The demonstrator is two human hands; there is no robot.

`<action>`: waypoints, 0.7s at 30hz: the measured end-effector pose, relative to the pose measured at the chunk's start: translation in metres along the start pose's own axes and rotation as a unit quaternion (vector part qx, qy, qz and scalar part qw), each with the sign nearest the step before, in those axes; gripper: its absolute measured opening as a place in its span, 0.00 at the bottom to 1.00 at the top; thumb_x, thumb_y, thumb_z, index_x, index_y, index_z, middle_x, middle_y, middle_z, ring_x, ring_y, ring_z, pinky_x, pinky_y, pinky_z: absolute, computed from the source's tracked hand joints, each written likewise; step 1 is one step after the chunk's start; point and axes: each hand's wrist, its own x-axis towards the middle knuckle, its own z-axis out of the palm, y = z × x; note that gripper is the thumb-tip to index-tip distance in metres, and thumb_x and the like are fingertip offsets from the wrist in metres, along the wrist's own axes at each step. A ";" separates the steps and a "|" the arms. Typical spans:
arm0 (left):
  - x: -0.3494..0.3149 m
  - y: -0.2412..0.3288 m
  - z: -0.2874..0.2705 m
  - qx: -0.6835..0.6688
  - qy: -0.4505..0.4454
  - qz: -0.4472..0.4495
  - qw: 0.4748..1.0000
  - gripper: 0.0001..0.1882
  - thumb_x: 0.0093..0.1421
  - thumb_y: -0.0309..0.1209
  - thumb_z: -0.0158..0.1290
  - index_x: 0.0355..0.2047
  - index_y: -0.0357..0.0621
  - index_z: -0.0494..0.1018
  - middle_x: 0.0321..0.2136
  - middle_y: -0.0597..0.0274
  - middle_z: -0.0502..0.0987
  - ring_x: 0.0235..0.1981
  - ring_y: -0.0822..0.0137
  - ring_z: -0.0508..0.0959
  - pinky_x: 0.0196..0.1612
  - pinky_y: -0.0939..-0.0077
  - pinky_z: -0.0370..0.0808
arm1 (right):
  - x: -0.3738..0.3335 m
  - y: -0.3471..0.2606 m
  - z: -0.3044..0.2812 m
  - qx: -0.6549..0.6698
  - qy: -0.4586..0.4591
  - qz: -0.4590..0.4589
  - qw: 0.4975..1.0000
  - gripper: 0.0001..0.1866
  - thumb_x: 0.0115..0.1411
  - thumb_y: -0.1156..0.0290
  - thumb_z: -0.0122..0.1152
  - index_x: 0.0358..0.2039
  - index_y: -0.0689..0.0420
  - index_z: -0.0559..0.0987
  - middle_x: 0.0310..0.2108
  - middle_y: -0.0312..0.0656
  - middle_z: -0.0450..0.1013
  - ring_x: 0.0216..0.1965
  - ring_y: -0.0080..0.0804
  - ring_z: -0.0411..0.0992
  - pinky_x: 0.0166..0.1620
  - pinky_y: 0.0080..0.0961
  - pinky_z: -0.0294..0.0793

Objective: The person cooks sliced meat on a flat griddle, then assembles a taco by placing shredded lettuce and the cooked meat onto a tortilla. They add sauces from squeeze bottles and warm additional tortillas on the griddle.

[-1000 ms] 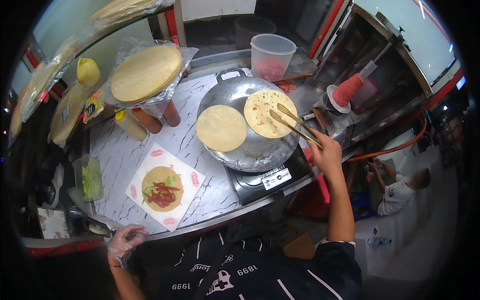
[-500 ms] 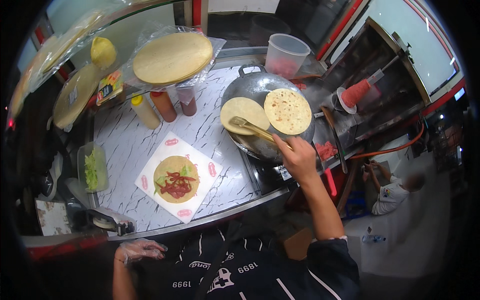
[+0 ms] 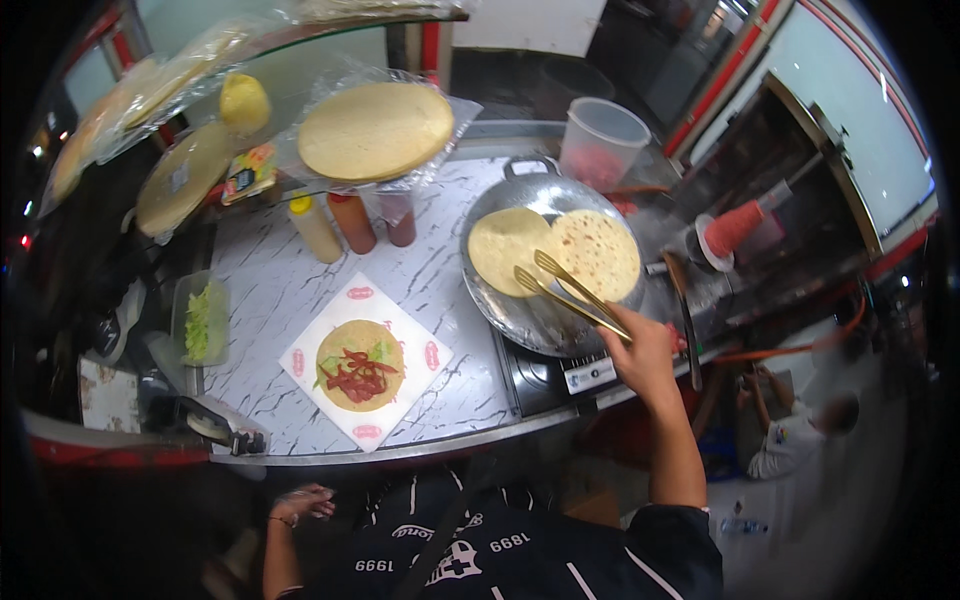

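My right hand (image 3: 645, 352) is closed round gold-coloured tongs (image 3: 590, 303). Their two slotted tips stand apart, over or touching the near right edge of a pale flatbread (image 3: 505, 250) in a round, shallow metal pan (image 3: 540, 327). A brown-spotted flatbread (image 3: 598, 252) lies to its right, the two meeting at their edges. At the lower left, my left hand (image 3: 302, 503), in a clear plastic glove, hangs off the counter edge with nothing in it and fingers loosely out. On patterned white paper (image 3: 362, 297) lies a flatbread topped with reddish meat strips (image 3: 362, 380) and lettuce.
Three sauce bottles (image 3: 352, 225) stand behind the paper, below a bagged flatbread stack (image 3: 375, 130). A lettuce tub (image 3: 200, 320) is at left. Beyond the pan are a clear bucket (image 3: 603, 140) and meat on a spit (image 3: 733, 230). Another person (image 3: 800, 440) sits at far right.
The tongs have spread and shifted from the pale flatbread's middle to its near right edge, my right hand moving nearer me. My left hand has turned slightly. The whole view has shifted.
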 end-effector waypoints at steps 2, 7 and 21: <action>0.034 -0.058 -0.010 -0.059 0.008 0.040 0.997 0.16 0.64 0.42 0.63 0.42 0.42 0.79 0.36 0.60 0.85 0.37 0.65 0.85 0.48 0.71 0.81 | 0.010 -0.007 -0.004 0.069 0.080 -0.005 0.994 0.19 0.60 0.68 0.70 0.50 0.63 0.82 0.40 0.58 0.81 0.42 0.54 0.82 0.46 0.40 0.79; 0.108 -0.172 -0.040 0.407 -0.064 0.076 0.908 0.25 0.61 0.37 0.58 0.60 0.51 0.78 0.61 0.54 0.76 0.60 0.55 0.77 0.64 0.62 0.73 | 0.113 -0.073 0.015 0.125 0.139 -0.157 0.970 0.21 0.61 0.72 0.65 0.55 0.62 0.77 0.35 0.56 0.81 0.36 0.52 0.82 0.41 0.38 0.79; 0.075 -0.231 -0.038 0.209 0.152 0.279 0.925 0.20 0.70 0.45 0.52 0.54 0.48 0.79 0.41 0.61 0.84 0.41 0.61 0.82 0.45 0.62 0.79 | 0.113 -0.189 0.256 0.421 0.029 0.065 0.904 0.35 0.55 0.73 0.75 0.61 0.60 0.70 0.48 0.48 0.76 0.46 0.31 0.78 0.40 0.24 0.79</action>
